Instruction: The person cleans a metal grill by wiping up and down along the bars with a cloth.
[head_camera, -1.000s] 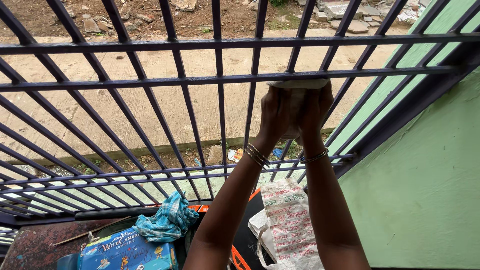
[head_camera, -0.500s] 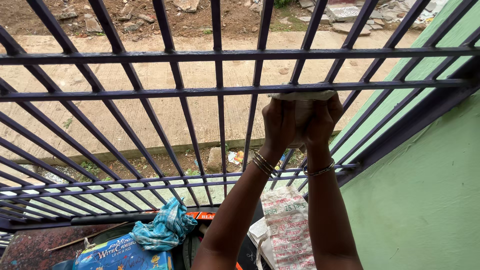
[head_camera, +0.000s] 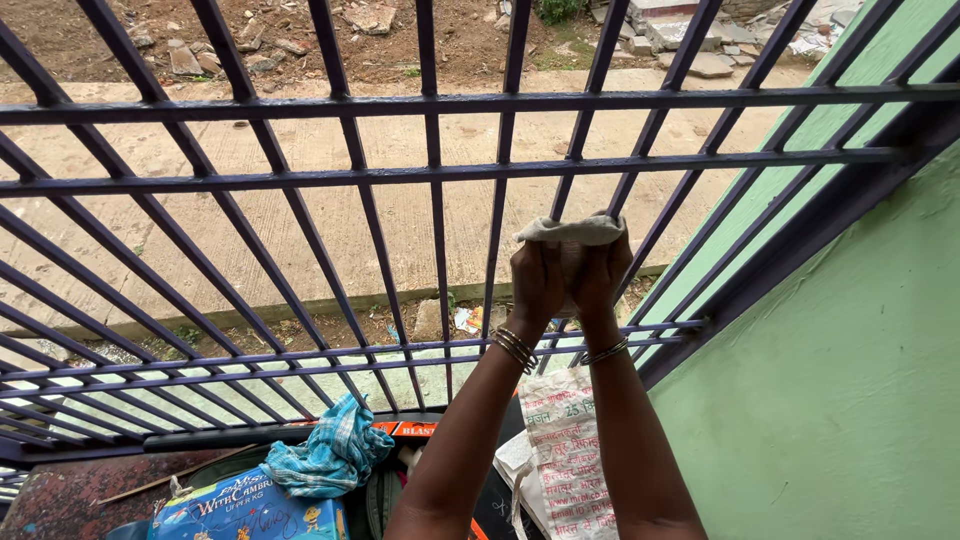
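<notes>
**Cloth held in both hands at window grille**

A pale, off-white cloth (head_camera: 570, 231) is seen bunched into a flat wad, its top edge creased and slightly frayed. It is held raised in front of the purple grille (head_camera: 300, 180), just below the second horizontal bar and against an upright bar near the right side of the window.

The left hand (head_camera: 536, 280) and the right hand (head_camera: 598, 278) are pressed side by side, backs toward the camera. The fingers of both are closed over the cloth, which is gripped between the two hands; the fingertips themselves are hidden behind it. Thin bangles (head_camera: 515, 348) are worn on the left wrist and a single one on the right.

Below the arms, a printed white bag (head_camera: 575, 450) is noted. To its left, a blue checked rag (head_camera: 330, 455) lies over a blue printed packet (head_camera: 250, 508). A green wall (head_camera: 850, 380) stands to the right.
</notes>
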